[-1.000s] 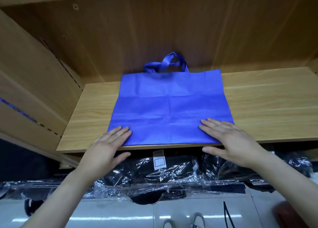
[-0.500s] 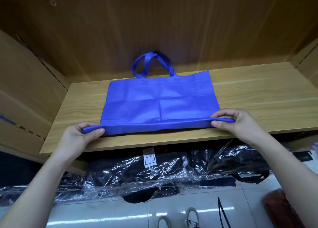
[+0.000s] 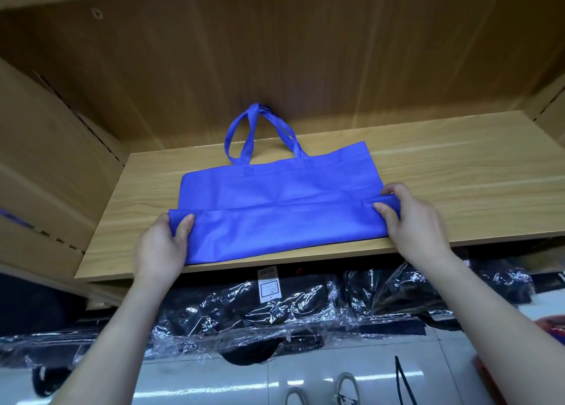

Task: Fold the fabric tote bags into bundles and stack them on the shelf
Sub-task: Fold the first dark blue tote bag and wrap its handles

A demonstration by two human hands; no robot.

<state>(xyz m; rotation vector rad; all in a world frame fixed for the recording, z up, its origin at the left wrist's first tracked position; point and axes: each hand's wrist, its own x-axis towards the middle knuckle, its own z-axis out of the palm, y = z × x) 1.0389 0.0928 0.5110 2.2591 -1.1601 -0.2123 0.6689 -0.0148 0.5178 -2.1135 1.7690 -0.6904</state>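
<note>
Since half a second ago, both hands have carried the blue tote bag's (image 3: 275, 196) near edge farther over. It lies on the wooden shelf (image 3: 458, 172). Left hand (image 3: 162, 245) and right hand (image 3: 412, 221) pinch its folded corners. Uneven pull could skew the crease.

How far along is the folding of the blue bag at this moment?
Done: the blue tote bag lies flat on the wooden shelf, and its bottom part is turned up toward the handles. In hand: the left hand and the right hand pinch the two ends of this first fold. Left: further folds to make a bundle; no finished bundle is visible on the shelf.
</note>
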